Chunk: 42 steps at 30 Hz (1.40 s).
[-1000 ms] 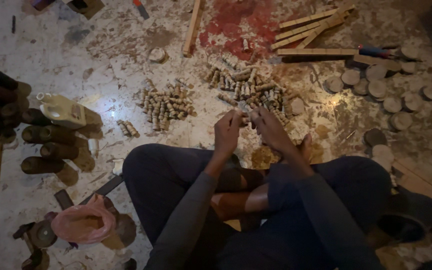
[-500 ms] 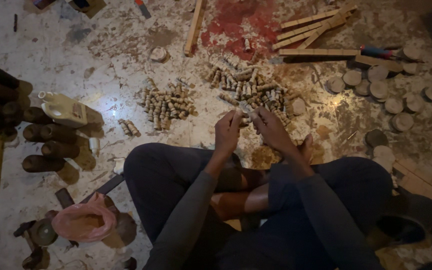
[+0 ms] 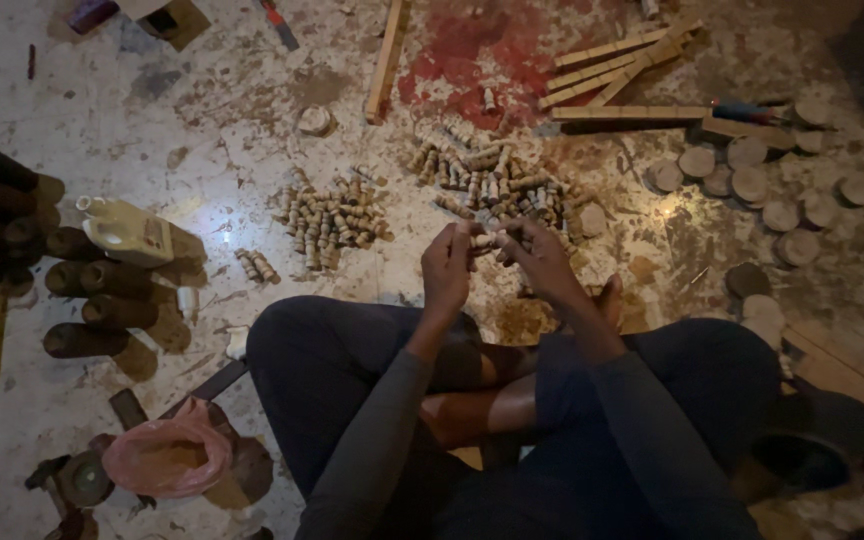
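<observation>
Seated cross-legged on the stained floor [image 3: 202,110], I hold both hands raised together in front of my knees. My left hand [image 3: 449,265] and my right hand [image 3: 542,262] meet at the fingertips, each pinching an end of a small wooden peg [image 3: 486,240] — whether it is one piece or several pressed together I cannot tell. The peg sits just above the near edge of the larger heap of pegs [image 3: 492,180], which spreads over the floor beyond my hands; a second, tidier heap [image 3: 327,215] lies to the left of it, well apart from my fingers. Wooden slats [image 3: 617,70] lie at the top, near a red stain, and round wooden discs [image 3: 752,185] are scattered to the right. At the left stand dark cylinders [image 3: 92,310] and a pale plastic bottle [image 3: 127,235] — a pink plastic bag [image 3: 167,460] lies beside my left knee.
</observation>
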Tool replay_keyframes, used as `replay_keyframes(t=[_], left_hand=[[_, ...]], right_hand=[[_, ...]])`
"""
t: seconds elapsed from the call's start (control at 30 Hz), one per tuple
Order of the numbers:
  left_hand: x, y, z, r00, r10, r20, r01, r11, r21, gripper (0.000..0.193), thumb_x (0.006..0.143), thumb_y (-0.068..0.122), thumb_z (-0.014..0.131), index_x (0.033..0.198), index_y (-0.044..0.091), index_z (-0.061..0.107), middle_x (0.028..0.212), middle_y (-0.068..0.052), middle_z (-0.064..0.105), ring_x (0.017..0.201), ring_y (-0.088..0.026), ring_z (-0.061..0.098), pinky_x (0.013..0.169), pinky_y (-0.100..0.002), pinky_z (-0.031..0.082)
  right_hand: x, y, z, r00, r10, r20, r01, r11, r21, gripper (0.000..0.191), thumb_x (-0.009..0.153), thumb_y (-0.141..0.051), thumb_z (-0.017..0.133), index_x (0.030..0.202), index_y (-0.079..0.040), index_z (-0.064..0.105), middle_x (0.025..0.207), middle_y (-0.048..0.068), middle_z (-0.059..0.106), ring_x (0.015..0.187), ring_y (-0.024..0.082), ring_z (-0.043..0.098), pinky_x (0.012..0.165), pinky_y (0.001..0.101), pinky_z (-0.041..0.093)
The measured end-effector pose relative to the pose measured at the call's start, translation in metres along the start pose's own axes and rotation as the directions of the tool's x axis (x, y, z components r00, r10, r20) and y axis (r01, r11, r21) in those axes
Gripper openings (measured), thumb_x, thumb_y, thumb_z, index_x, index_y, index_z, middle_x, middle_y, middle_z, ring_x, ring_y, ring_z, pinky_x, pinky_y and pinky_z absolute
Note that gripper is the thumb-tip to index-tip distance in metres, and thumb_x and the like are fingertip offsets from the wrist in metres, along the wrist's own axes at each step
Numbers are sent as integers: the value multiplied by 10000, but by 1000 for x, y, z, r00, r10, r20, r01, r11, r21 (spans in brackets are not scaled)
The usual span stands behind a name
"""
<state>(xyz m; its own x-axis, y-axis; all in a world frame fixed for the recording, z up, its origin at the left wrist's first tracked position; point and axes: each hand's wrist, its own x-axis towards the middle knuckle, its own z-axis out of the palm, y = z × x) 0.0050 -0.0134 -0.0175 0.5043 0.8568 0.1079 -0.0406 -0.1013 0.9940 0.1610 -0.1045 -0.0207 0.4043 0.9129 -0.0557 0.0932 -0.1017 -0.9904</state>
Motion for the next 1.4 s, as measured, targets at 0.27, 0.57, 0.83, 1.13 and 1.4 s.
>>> replay_keyframes(t=[0.27, 0.57, 0.83, 1.13, 1.4], left_hand=[[21, -20, -14, 979, -138, -151, 98, 964, -246, 425, 1081, 392, 516, 1284, 46, 659, 894, -30, 690, 669, -97, 546, 593, -289, 481], [14, -4, -18, 973, 212, -96, -170, 928, 331, 309, 1063, 160, 618, 1356, 69, 658, 1144, -151, 726, 917, -230, 711, 744, -369, 604], [1, 2, -14, 980, 141, 138, -181, 918, 353, 377, 1089, 107, 505, 1431, 109, 664, 1075, -157, 691, 815, -267, 681, 751, -396, 571], [3, -4, -5, 987, 136, 90, -157, 940, 302, 316, 1098, 171, 526, 1366, 84, 670, 1181, -139, 718, 778, -231, 681, 706, -369, 586], [-6, 22, 1, 913, 399, 84, -400, 840, 366, 223, 1089, 64, 554, 1261, 34, 693, 1095, -172, 693, 953, -346, 684, 817, -429, 556]], right_hand=[[10, 17, -13, 997, 75, -32, -50, 873, 485, 274, 1056, -229, 660, 1252, -40, 630, 985, 65, 679, 894, 173, 676, 787, 348, 561], [13, 27, -13, 992, 120, -27, -101, 924, 369, 278, 1021, -269, 688, 1189, -49, 660, 964, 75, 683, 867, 167, 677, 787, 348, 562], [8, 26, 3, 991, 61, -121, -64, 998, -23, 275, 996, -238, 681, 1191, -47, 655, 971, 90, 704, 864, 161, 720, 748, 341, 571], [-5, -7, 14, 912, -411, -12, 342, 775, -532, 259, 1003, -209, 676, 1148, 6, 693, 1032, 190, 709, 874, 340, 682, 755, 434, 522], [-5, 34, 23, 987, -163, 8, 161, 957, -240, 246, 1065, -202, 563, 1190, 4, 618, 961, 111, 670, 829, 261, 633, 737, 422, 505]])
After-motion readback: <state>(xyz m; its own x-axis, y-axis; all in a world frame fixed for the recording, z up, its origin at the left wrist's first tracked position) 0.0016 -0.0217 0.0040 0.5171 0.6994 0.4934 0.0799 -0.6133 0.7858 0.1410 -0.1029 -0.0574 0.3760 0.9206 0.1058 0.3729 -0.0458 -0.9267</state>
